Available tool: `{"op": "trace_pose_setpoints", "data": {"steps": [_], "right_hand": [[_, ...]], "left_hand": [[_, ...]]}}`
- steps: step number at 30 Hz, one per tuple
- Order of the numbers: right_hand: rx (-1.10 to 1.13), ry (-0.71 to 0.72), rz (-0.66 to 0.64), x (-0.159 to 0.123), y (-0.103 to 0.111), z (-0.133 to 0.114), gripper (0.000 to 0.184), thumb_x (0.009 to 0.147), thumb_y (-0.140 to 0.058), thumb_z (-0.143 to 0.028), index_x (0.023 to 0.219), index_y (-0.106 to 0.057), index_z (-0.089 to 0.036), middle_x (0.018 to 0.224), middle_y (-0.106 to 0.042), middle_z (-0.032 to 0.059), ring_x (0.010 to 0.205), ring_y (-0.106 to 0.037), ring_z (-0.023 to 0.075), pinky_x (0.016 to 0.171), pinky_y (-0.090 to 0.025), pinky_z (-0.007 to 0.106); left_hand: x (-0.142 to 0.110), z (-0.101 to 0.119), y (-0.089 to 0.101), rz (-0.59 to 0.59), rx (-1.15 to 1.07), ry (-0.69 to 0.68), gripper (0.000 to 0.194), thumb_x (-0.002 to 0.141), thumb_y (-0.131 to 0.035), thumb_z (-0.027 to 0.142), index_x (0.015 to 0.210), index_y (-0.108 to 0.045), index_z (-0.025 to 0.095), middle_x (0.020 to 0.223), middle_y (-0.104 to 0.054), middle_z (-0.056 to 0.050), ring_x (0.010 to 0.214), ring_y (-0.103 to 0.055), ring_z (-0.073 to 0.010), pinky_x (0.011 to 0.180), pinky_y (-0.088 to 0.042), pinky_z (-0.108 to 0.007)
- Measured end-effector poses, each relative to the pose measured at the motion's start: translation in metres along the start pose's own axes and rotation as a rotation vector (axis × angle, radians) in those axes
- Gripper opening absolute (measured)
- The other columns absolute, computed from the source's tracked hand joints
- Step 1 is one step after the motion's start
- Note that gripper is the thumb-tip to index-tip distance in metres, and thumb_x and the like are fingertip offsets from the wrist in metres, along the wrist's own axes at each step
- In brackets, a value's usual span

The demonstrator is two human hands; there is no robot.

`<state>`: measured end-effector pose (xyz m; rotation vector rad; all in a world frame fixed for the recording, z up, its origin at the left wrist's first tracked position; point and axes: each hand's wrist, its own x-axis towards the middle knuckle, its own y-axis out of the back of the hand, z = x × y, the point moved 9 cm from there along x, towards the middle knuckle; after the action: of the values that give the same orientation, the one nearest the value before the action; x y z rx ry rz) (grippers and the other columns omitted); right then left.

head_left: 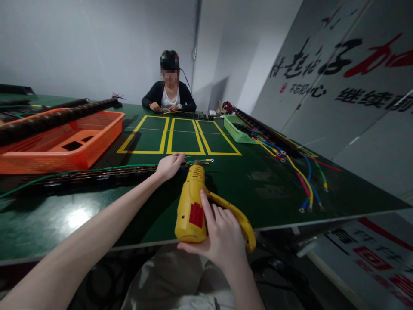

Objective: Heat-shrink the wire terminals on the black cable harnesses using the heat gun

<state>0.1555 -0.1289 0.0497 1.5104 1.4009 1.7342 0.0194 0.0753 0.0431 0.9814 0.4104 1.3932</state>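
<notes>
At the left, an orange perforated plastic basket (pixel 93 148) stood on the dark green surface (pixel 145 226), with a long, dark, ribbed bundle (pixel 54 119) lying slantwise across it. In front of the basket, a second long black bundle with copper-coloured strands (pixel 106 174) lay along the surface, a thin green wire (pixel 32 182) running beside it. The left hand (pixel 169 167) was at this bundle's right end, its fingers bent and drawn together; what they pinched was hidden. Beyond, a person in a dark jacket (pixel 183 101) sat at the far edge, both hands on thin wires, behind three rectangles of yellow tape (pixel 164 137). Just right of the left hand, a silver ring terminal with a yellow sleeve (pixel 211 160) poked out near the metal nozzle of a yellow plastic heat gun with a red patch (pixel 190 211). The right hand (pixel 222 228) gripped the gun's body, index finger stretched forward, the others curled, thumb under the rear. Farther right were a light green plastic basket (pixel 240 134) and loose red, yellow, blue and green wires with ring ends (pixel 301 172).
</notes>
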Motion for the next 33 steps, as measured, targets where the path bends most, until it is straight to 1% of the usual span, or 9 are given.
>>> {"op": "trace_pose_setpoints", "data": {"steps": [4, 7, 10, 13, 18, 22, 26, 29, 33], "right_hand": [[0.023, 0.04, -0.004, 0.002, -0.004, -0.016, 0.125, 0.056, -0.046, -0.09, 0.148, -0.016, -0.01, 0.091, -0.061, 0.0098, 0.08, -0.058, 0.0264, 0.073, -0.043, 0.041], [0.028, 0.074, -0.018, 0.002, -0.004, -0.021, 0.124, 0.06, -0.041, -0.091, 0.148, -0.012, -0.008, 0.09, -0.061, 0.0097, 0.079, -0.058, 0.0259, 0.072, -0.043, 0.041], [0.032, 0.079, -0.03, 0.001, -0.004, -0.017, 0.124, 0.06, -0.039, -0.091, 0.149, -0.01, -0.01, 0.091, -0.061, 0.0098, 0.08, -0.058, 0.0254, 0.073, -0.042, 0.04], [0.046, 0.083, -0.037, 0.0, -0.004, -0.012, 0.124, 0.058, -0.039, -0.092, 0.149, -0.01, -0.012, 0.094, -0.062, 0.0092, 0.081, -0.058, 0.0248, 0.075, -0.041, 0.04], [0.047, 0.086, -0.046, -0.001, -0.004, -0.003, 0.117, 0.063, -0.041, -0.089, 0.148, -0.015, -0.012, 0.095, -0.062, 0.01, 0.08, -0.058, 0.0241, 0.072, -0.04, 0.038], [0.046, 0.044, -0.022, -0.001, 0.001, 0.007, 0.121, 0.059, -0.041, -0.091, 0.147, -0.019, -0.012, 0.095, -0.064, 0.0104, 0.084, -0.06, 0.0254, 0.074, -0.04, 0.038], [0.014, 0.006, 0.0, -0.001, 0.003, 0.014, 0.124, 0.055, -0.046, -0.091, 0.148, -0.017, -0.013, 0.099, -0.064, 0.0102, 0.087, -0.06, 0.0263, 0.077, -0.042, 0.039], [-0.029, -0.008, 0.019, -0.002, 0.004, 0.016, 0.124, 0.055, -0.048, -0.09, 0.148, -0.017, -0.013, 0.102, -0.065, 0.0109, 0.088, -0.061, 0.0271, 0.078, -0.043, 0.04], [-0.049, 0.004, 0.047, -0.002, 0.008, 0.014, 0.121, 0.057, -0.047, -0.09, 0.146, -0.023, -0.011, 0.098, -0.065, 0.012, 0.086, -0.062, 0.0263, 0.077, -0.044, 0.038]], "left_hand": [[0.0, -0.001, 0.002, 0.001, -0.01, 0.015, 0.065, 0.091, -0.014, 0.055, 0.086, -0.068, 0.02, 0.106, -0.067, -0.005, 0.099, -0.061, -0.0233, 0.084, -0.043, -0.03], [0.0, -0.003, 0.002, 0.0, -0.011, 0.019, 0.065, 0.091, -0.014, 0.055, 0.087, -0.068, 0.019, 0.103, -0.068, -0.005, 0.097, -0.061, -0.0236, 0.083, -0.044, -0.031], [0.0, -0.003, 0.002, -0.003, -0.005, 0.024, 0.065, 0.091, -0.013, 0.055, 0.087, -0.068, 0.02, 0.102, -0.068, -0.005, 0.095, -0.061, -0.0233, 0.081, -0.044, -0.031], [-0.001, -0.002, 0.002, -0.006, 0.012, 0.016, 0.065, 0.091, -0.014, 0.055, 0.087, -0.068, 0.02, 0.107, -0.067, -0.004, 0.098, -0.06, -0.0239, 0.081, -0.043, -0.031], [-0.001, -0.001, 0.001, 0.003, 0.021, -0.001, 0.064, 0.092, -0.015, 0.053, 0.088, -0.069, 0.019, 0.107, -0.066, -0.005, 0.098, -0.06, -0.0233, 0.081, -0.043, -0.03], [0.0, -0.002, 0.0, 0.004, 0.022, -0.012, 0.065, 0.092, -0.014, 0.053, 0.087, -0.07, 0.019, 0.109, -0.066, -0.004, 0.098, -0.06, -0.023, 0.081, -0.043, -0.029], [0.0, -0.001, 0.0, 0.002, 0.014, -0.023, 0.064, 0.093, -0.015, 0.052, 0.086, -0.071, 0.02, 0.11, -0.066, -0.003, 0.097, -0.06, -0.0227, 0.082, -0.042, -0.029], [-0.001, 0.001, 0.0, 0.006, 0.002, -0.035, 0.064, 0.093, -0.016, 0.051, 0.084, -0.071, 0.02, 0.109, -0.066, -0.003, 0.096, -0.06, -0.022, 0.081, -0.042, -0.028], [-0.001, 0.003, 0.0, 0.006, 0.002, -0.039, 0.064, 0.093, -0.016, 0.051, 0.082, -0.071, 0.02, 0.109, -0.065, -0.003, 0.095, -0.06, -0.0222, 0.081, -0.042, -0.028]]}}
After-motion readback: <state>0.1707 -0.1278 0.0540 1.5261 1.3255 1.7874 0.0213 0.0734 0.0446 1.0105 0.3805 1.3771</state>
